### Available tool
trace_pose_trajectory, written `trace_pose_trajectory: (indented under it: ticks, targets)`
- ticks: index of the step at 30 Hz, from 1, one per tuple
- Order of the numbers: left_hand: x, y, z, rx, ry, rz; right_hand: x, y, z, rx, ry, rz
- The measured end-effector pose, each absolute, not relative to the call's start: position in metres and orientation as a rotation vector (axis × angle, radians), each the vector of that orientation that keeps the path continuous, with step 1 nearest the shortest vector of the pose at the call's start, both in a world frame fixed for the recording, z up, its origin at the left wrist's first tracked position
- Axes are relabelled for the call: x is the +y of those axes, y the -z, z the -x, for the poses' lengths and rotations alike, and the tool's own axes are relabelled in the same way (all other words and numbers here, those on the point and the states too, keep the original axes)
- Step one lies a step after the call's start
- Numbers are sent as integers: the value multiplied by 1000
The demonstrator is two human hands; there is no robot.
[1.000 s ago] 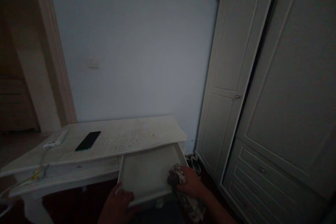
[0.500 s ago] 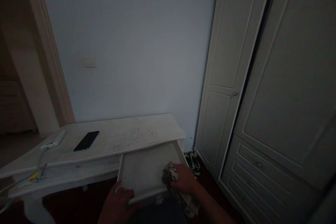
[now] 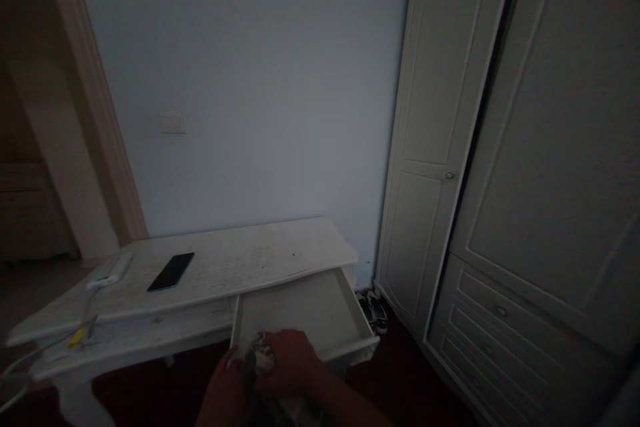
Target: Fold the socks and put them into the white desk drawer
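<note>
A patterned grey-and-white cloth (image 3: 262,355) is bunched in my right hand (image 3: 293,361), which presses it at the near left corner of a pulled-out white drawer (image 3: 354,347). Its loose end hangs down below the hand, dim and partly cut off by the frame. My left hand (image 3: 224,390) is closed on the drawer's front left corner, right beside the cloth; the right hand and cloth hide some of its fingers. The drawer's bottom shows bare and pale, and it sticks out of a white desk (image 3: 280,250) with a worn, smudged top.
On the desk lie a dark phone (image 3: 171,271) and a white power strip (image 3: 111,271) with a cable and yellow tag (image 3: 75,338). A white wardrobe (image 3: 425,213) stands at the right. Shoes (image 3: 375,310) rest on the dark red floor between desk and wardrobe.
My right hand has moved the cloth leftward along the drawer, from its right front part to the left front corner. My left hand stays at that corner. The view has shifted slightly.
</note>
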State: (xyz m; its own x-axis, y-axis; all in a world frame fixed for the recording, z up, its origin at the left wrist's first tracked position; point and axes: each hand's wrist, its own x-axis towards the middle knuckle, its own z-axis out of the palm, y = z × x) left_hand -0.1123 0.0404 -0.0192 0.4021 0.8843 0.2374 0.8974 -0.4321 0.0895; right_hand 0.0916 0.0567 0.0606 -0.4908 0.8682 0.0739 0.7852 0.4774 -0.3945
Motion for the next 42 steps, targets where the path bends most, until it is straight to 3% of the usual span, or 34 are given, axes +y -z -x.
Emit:
trace_pose_trajectory:
  ticks: [42]
  targets:
    - [35, 10, 107, -1632, 407, 2575, 54, -54, -107, -2373, -530, 1393]
